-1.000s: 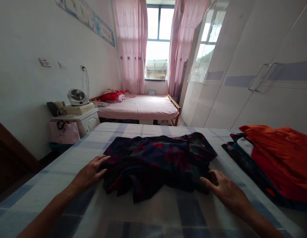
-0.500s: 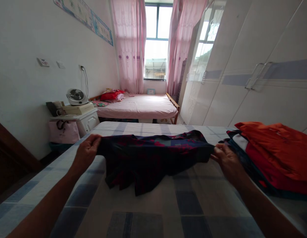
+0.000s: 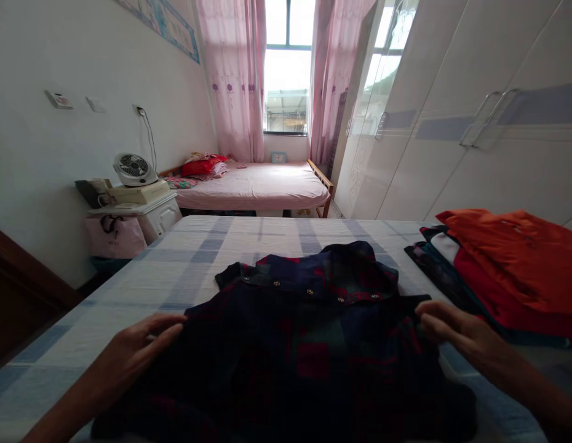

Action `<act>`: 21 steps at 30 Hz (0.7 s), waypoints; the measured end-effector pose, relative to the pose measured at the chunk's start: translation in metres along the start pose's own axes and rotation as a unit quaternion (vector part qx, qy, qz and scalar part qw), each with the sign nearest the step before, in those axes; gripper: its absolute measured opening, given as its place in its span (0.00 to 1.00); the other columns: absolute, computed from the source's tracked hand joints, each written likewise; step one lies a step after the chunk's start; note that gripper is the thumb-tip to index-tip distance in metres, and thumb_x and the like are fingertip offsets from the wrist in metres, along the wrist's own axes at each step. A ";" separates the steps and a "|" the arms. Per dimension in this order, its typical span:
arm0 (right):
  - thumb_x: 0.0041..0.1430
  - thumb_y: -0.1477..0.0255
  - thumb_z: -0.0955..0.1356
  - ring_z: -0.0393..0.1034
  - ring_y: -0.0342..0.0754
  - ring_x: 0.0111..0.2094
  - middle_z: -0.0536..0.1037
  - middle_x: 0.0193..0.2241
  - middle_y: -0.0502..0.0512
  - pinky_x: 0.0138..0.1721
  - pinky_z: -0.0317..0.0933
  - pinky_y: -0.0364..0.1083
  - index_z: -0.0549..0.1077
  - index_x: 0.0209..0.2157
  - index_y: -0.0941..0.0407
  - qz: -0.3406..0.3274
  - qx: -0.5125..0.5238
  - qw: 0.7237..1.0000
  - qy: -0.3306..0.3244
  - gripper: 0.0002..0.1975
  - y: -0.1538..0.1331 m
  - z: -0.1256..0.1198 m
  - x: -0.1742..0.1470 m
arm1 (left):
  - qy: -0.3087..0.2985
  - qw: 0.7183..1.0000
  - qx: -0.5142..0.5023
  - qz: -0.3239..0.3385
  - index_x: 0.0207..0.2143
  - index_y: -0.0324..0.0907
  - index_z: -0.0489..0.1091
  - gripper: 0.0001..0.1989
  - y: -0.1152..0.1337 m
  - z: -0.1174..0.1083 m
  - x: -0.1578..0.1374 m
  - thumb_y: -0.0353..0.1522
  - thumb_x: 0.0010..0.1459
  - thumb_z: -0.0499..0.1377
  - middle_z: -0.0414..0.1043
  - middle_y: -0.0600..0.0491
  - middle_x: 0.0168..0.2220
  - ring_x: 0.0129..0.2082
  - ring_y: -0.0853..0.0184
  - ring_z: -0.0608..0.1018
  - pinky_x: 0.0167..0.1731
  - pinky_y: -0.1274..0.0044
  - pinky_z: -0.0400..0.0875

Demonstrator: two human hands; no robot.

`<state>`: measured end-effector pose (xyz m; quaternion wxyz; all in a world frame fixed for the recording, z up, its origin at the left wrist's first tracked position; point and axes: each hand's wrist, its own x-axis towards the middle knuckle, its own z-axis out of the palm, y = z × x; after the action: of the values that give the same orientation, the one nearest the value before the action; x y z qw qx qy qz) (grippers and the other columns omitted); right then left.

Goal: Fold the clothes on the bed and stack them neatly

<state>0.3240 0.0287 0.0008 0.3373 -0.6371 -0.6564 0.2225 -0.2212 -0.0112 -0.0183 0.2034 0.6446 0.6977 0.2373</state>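
- Where a moment ago the cloth was stretched between my hands in a short band, it now spreads broadly towards me, and a row of small round shiny buttons [image 3: 310, 291] shows across it.
- I take that to mean the dark navy, green and red plaid garment [image 3: 316, 360] is more opened out than it was, though its far edge is rumpled and not yet flat.
- It lies in front of me on the white and blue checked bedspread [image 3: 244, 237], between my hands and left of the stacked clothes topped with bright orange fabric [image 3: 512, 258].
- My left hand [image 3: 145, 341] is at its left edge, thumb and fingers nearly together; I can't tell whether they pinch cloth or merely rest against it.
- My right hand [image 3: 456, 329] is at the opposite side, thumb and forefinger bent close by the dark fabric; whether they grip it, I can't tell either.
- The near part of the garment runs out of view below, shadow swallows its folds, and whatever layers lie underneath are hidden.
- The stack is cut off at the right.
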 end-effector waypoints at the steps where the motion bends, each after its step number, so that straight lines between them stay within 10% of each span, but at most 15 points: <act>1: 0.48 0.53 0.66 0.70 0.50 0.26 0.76 0.25 0.52 0.27 0.66 0.47 0.75 0.33 0.52 -0.004 -0.026 1.000 0.016 0.18 0.002 0.001 0.010 | 0.034 0.999 0.005 -0.003 0.41 0.47 0.75 0.23 0.003 0.003 0.009 0.51 0.52 0.53 0.77 0.51 0.42 0.40 0.57 0.78 0.39 0.70 0.74; 5: 0.52 0.55 0.64 0.72 0.55 0.40 0.77 0.42 0.58 0.40 0.66 0.52 0.72 0.43 0.54 -0.022 -0.073 0.992 0.106 0.21 -0.003 0.009 0.066 | -0.002 1.000 -0.023 0.003 0.49 0.40 0.71 0.33 0.025 0.009 0.047 0.54 0.51 0.52 0.73 0.44 0.49 0.45 0.55 0.77 0.43 0.68 0.72; 11: 0.47 0.55 0.68 0.63 0.59 0.55 0.72 0.50 0.63 0.56 0.54 0.56 0.72 0.44 0.56 -0.046 -0.101 0.993 0.040 0.26 -0.012 0.047 0.145 | -0.003 0.998 -0.051 0.037 0.59 0.37 0.58 0.39 0.051 0.028 0.104 0.53 0.53 0.50 0.60 0.41 0.60 0.58 0.53 0.65 0.53 0.66 0.63; 17: 0.45 0.60 0.69 0.72 0.49 0.32 0.77 0.29 0.52 0.35 0.65 0.47 0.74 0.31 0.56 -0.024 0.011 0.998 -0.059 0.15 -0.009 0.060 0.161 | -0.097 0.989 -0.048 0.098 0.46 0.40 0.72 0.23 0.072 0.041 0.126 0.44 0.51 0.55 0.77 0.49 0.40 0.42 0.58 0.77 0.46 0.69 0.69; 21: 0.50 0.62 0.66 0.65 0.42 0.21 0.72 0.20 0.46 0.21 0.59 0.41 0.72 0.31 0.54 0.002 0.156 0.985 0.077 0.11 -0.028 0.034 0.151 | 0.096 0.986 -0.025 0.135 0.39 0.43 0.73 0.16 0.090 0.011 0.108 0.40 0.53 0.52 0.76 0.53 0.34 0.36 0.62 0.76 0.41 0.72 0.71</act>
<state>0.2858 0.1795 0.0223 0.4813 -0.5933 -0.5845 0.2734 -0.1517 0.1018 0.0285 0.1174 0.7016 0.6149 0.3404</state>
